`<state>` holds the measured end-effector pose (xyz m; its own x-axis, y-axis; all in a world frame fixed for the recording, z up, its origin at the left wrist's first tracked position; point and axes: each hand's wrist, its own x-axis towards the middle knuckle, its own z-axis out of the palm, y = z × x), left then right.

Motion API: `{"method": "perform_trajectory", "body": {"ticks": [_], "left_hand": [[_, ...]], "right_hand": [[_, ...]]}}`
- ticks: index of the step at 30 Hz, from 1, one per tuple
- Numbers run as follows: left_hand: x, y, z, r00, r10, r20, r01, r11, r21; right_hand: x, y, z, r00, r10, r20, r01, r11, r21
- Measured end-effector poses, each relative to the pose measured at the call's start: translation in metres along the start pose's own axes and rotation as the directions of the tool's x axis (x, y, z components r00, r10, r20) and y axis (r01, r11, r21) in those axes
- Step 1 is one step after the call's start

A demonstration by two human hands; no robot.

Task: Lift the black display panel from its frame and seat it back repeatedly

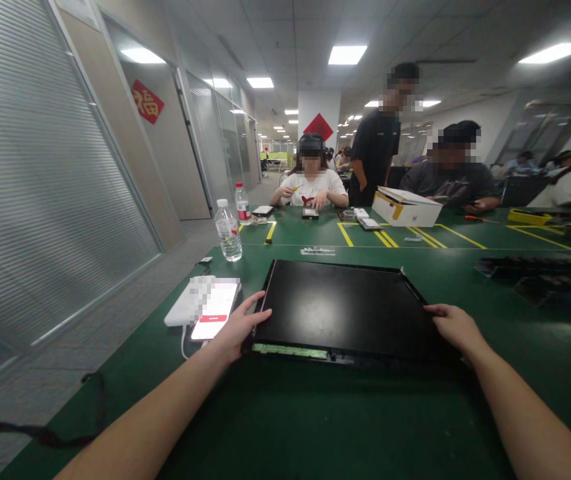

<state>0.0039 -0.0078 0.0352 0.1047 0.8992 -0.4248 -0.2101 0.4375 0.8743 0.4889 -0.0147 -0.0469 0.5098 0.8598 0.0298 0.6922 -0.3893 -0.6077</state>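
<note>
A black flat display panel [345,307] in a dark frame lies in front of me, just over the green table [315,413]. Its near edge shows a strip of green circuit board [290,351]. My left hand [240,325] grips the left edge, thumb on top and some fingers hidden at the side. On the right edge, my right hand [453,327] is closed with the thumb over the rim and the other fingers out of sight beneath. Whether the panel touches the table or is slightly raised I cannot tell.
Left of the panel lie a lit phone [215,310] and a white power bank [183,310] with a cable. Water bottles [228,233] stand behind them. Black slatted parts [525,267] lie at right. Across the table are a white box [406,208] and several people, one seated opposite [315,183].
</note>
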Motion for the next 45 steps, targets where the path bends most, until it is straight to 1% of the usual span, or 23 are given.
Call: {"method": "perform_trajectory", "body": {"ticks": [6, 11, 17, 20, 23, 26, 32, 36, 38, 40, 43, 45], "left_hand": [[0.005, -0.004, -0.004, 0.998, -0.008, 0.064, 0.010, 0.999, -0.032], [0.002, -0.004, -0.003, 0.996, -0.032, 0.078, 0.031, 0.999, 0.026], [0.004, -0.002, -0.007, 0.997, 0.033, 0.063, -0.039, 0.995, 0.097], [0.004, 0.001, -0.010, 0.994, 0.047, 0.097, -0.060, 0.989, 0.133], [0.002, 0.005, -0.011, 0.987, 0.099, 0.124, -0.122, 0.974, 0.192], [-0.002, 0.007, -0.009, 0.984, 0.141, 0.108, -0.165, 0.953, 0.256], [-0.009, 0.011, -0.003, 0.987, 0.161, 0.022, -0.157, 0.915, 0.372], [-0.007, 0.010, -0.006, 0.981, 0.195, 0.015, -0.183, 0.891, 0.415], [-0.006, 0.008, -0.007, 0.972, 0.235, 0.023, -0.223, 0.880, 0.420], [-0.004, 0.006, -0.007, 0.956, 0.285, 0.067, -0.287, 0.873, 0.394], [-0.005, 0.006, -0.006, 0.926, 0.347, 0.150, -0.377, 0.876, 0.300], [-0.005, 0.007, -0.005, 0.912, 0.374, 0.170, -0.407, 0.879, 0.250]], "right_hand": [[0.003, 0.004, 0.001, 1.000, -0.012, -0.016, 0.012, 1.000, 0.002], [0.002, 0.003, 0.002, 0.999, -0.029, -0.021, 0.029, 0.999, 0.022], [-0.004, -0.006, 0.001, 0.999, -0.050, -0.018, 0.049, 0.999, -0.021], [-0.007, -0.010, 0.000, 0.997, -0.075, -0.023, 0.074, 0.996, -0.047], [-0.006, -0.010, 0.001, 0.996, -0.093, -0.001, 0.092, 0.994, -0.060], [-0.005, -0.008, 0.003, 0.994, -0.110, 0.007, 0.110, 0.990, -0.091], [-0.005, -0.008, 0.004, 0.993, -0.121, -0.014, 0.117, 0.980, -0.159], [-0.009, -0.013, 0.001, 0.994, -0.111, -0.025, 0.105, 0.982, -0.159], [-0.011, -0.016, 0.000, 0.995, -0.097, -0.026, 0.092, 0.983, -0.162], [-0.013, -0.018, -0.001, 0.996, -0.087, -0.027, 0.082, 0.984, -0.160], [-0.014, -0.020, -0.002, 0.994, -0.102, -0.030, 0.098, 0.988, -0.121], [-0.015, -0.021, -0.003, 0.994, -0.107, -0.033, 0.104, 0.990, -0.092]]}}
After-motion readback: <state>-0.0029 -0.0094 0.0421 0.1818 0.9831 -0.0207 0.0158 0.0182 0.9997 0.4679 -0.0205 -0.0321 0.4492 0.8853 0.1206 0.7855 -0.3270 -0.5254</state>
